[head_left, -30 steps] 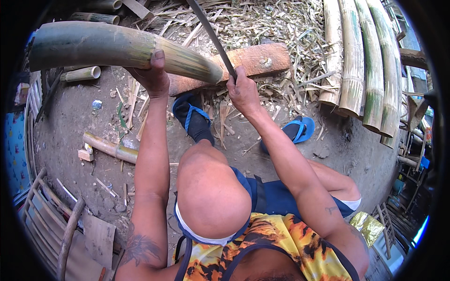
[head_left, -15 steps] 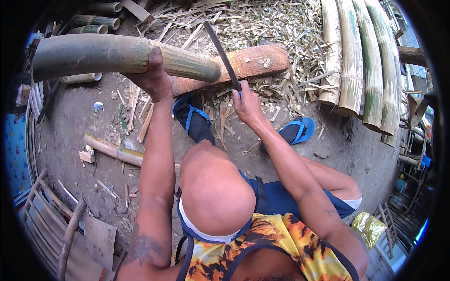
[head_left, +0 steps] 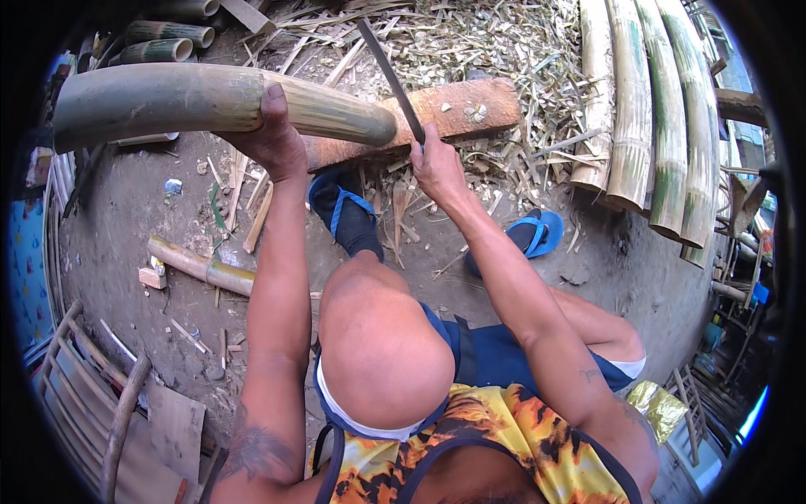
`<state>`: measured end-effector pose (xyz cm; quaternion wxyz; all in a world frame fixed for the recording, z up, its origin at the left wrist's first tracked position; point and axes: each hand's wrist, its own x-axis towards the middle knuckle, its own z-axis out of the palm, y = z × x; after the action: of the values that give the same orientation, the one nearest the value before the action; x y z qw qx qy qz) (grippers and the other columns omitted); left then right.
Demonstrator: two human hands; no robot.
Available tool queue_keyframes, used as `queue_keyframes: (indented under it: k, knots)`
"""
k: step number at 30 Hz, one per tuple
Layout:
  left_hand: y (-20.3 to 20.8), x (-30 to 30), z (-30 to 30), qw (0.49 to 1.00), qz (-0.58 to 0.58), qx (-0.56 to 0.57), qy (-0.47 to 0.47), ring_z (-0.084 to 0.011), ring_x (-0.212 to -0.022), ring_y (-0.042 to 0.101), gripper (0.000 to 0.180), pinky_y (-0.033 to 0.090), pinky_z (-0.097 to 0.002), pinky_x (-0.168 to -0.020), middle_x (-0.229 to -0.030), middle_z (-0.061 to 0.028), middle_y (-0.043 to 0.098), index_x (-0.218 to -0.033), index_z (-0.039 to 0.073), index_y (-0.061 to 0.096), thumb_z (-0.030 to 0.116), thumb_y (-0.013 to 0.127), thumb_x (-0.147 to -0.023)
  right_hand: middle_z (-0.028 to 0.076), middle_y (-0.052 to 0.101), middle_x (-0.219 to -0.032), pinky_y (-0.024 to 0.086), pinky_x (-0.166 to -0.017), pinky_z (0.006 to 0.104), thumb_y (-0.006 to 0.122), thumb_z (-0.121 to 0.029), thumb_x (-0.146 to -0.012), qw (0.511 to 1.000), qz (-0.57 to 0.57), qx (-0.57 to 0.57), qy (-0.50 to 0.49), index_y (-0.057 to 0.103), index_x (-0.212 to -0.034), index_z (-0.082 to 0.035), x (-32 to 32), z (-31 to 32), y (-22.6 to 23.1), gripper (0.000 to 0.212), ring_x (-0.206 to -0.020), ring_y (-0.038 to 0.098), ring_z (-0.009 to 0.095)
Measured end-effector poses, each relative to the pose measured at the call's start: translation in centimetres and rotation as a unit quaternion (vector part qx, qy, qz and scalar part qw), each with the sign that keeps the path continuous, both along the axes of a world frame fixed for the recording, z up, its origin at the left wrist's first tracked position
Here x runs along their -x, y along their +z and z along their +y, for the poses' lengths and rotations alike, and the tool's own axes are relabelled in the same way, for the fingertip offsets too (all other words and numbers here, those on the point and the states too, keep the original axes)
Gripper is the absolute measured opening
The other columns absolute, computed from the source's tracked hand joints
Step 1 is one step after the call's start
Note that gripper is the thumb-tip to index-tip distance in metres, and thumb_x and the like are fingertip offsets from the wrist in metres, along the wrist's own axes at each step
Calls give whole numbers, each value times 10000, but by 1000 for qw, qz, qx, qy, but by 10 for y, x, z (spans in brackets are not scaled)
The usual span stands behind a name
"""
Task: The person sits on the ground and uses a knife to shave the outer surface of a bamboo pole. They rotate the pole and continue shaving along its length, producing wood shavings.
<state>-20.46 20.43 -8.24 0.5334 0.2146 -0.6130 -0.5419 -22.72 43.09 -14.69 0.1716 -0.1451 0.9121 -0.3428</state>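
Observation:
A thick green-brown bamboo pole [head_left: 185, 99] stretches across the upper left, its right end resting on a reddish wooden block [head_left: 453, 105]. Wrapped round the pole from beneath, my left hand [head_left: 275, 143] has its thumb up along the near side. My right hand [head_left: 438, 170] is closed round the handle of a machete, which the fingers mostly hide. The long dark machete blade [head_left: 389, 77] points up and to the left, close beside the pole's right end; whether it touches the pole I cannot tell.
Wood chips and shavings [head_left: 504, 50] litter the ground beyond the block. Several long bamboo poles [head_left: 625, 101] lie at the right, and shorter bamboo pieces [head_left: 168, 35] at the far left. A thin bamboo piece [head_left: 201, 267] lies left of my legs, near a slatted wooden seat [head_left: 117, 420].
My right hand and the machete have shifted slightly up and to the left. The pole's left end has moved a little left and down; my left hand keeps its grip.

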Motion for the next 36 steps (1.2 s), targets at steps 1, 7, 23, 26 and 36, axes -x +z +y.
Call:
queue_keyframes:
  k: [1,7,23,26,36]
  knots:
    - [0,-1,-1,1000,-5,-5,-3,-295,-1184,438,961,337,-435,-1072,-1295,-178,394,-1425,-25,245,344,768,-708,300,649,-785,460,-662,581,546,-176,-984,999,31,43,-6,435,-1132,-27,-3,1,2,238,-792,632,516]
    - [-4,-4,1,1000,7,-10,22,-299,-1172,450,890,336,-439,-1072,-1275,-175,406,-1389,-10,288,341,757,-719,315,639,-779,469,-652,584,554,-175,-975,993,84,81,-20,443,-1131,-32,-15,-7,-3,239,-793,629,523]
    - [-15,-4,-13,999,-14,17,-37,-287,-1145,466,851,338,-420,-1055,-1257,-161,442,-1360,-21,332,367,755,-732,261,651,-755,495,-631,531,578,-151,-970,998,61,2,21,455,-1151,-37,-4,-6,23,247,-747,652,494]
    - [-9,-2,-10,998,-15,28,-48,-280,-1146,468,863,342,-415,-1054,-1256,-162,443,-1362,-21,330,364,767,-726,306,663,-841,478,-708,617,534,-197,-970,999,-4,-38,32,435,-1143,-31,4,-4,16,260,-807,634,529]
    - [-18,-6,-18,997,-40,30,-62,-285,-1162,466,873,339,-420,-1061,-1254,-173,442,-1369,-20,326,382,763,-729,325,654,-816,482,-709,619,537,-202,-971,992,-51,-110,19,451,-1139,-31,-4,0,-1,255,-798,638,530]
